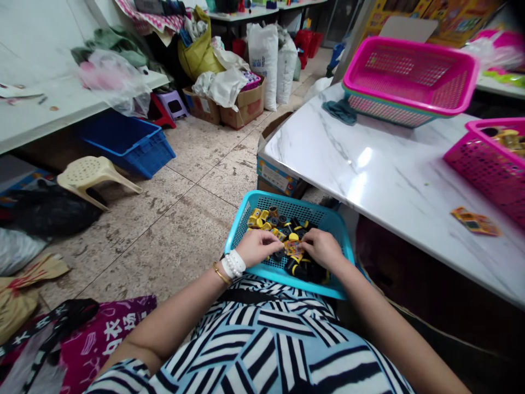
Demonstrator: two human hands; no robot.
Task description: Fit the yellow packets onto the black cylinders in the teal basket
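Observation:
A turquoise plastic basket (pixel 287 200) rests at my lap, holding several small black and yellow pieces (pixel 262 217). Over it, a small orange-yellow printed piece (pixel 293 248) is between my two hands. My left hand (pixel 256 247), with white and gold bracelets at the wrist, has its thumb and fingertips pinched near the piece's left side; what they hold is too small to make out. On the other side, my right hand (pixel 322 248) pinches the piece's right edge. Parts of the pieces underneath are hidden by the hands.
A white marbled table (pixel 320 148) stands at the right, bearing pink baskets (pixel 410 71), a dark cloth (pixel 340 111) and flat printed pieces (pixel 476 221). Cartons (pixel 274 175) stand beside it. On the left are a cream stool (pixel 92 169) and a blue crate (pixel 151 150).

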